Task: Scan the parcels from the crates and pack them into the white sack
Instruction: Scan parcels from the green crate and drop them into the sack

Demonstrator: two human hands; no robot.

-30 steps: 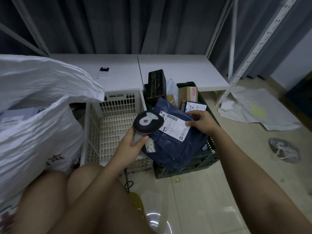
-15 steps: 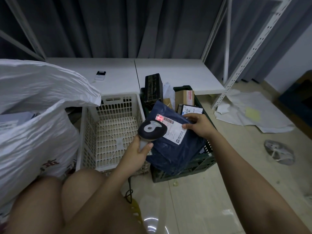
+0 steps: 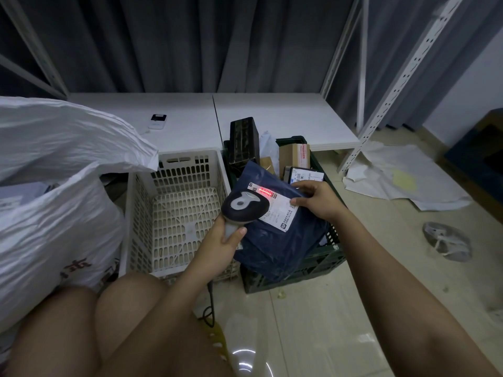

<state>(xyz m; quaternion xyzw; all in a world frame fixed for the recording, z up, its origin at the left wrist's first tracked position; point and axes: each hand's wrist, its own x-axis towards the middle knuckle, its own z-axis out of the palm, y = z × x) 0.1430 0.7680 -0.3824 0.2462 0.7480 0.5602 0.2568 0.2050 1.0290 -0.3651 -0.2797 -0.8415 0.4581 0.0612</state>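
My left hand [image 3: 221, 244] grips the handle of a barcode scanner [image 3: 244, 208], whose dark head points at a dark blue soft parcel [image 3: 275, 240]. A red scan line glows on the parcel's white label [image 3: 277, 210]. My right hand [image 3: 317, 200] pinches the parcel's upper right edge and holds it tilted over the dark green crate [image 3: 321, 265]. That crate holds several more parcels, among them a brown box [image 3: 294, 156] and a black box [image 3: 243, 140]. The white crate [image 3: 174, 213] beside it is empty. The white sack [image 3: 54, 202] stands open at the left.
A low white platform [image 3: 285, 118] runs behind the crates, with a small device [image 3: 158, 121] on it. White shelving uprights [image 3: 392, 85] rise at the right. Crumpled white paper [image 3: 402, 178] and a grey object [image 3: 446, 240] lie on the tiled floor. My knees fill the lower left.
The scanner's head has moved up over the label and its red line has lit on the barcode. My right hand keeps hold of the blue parcel.
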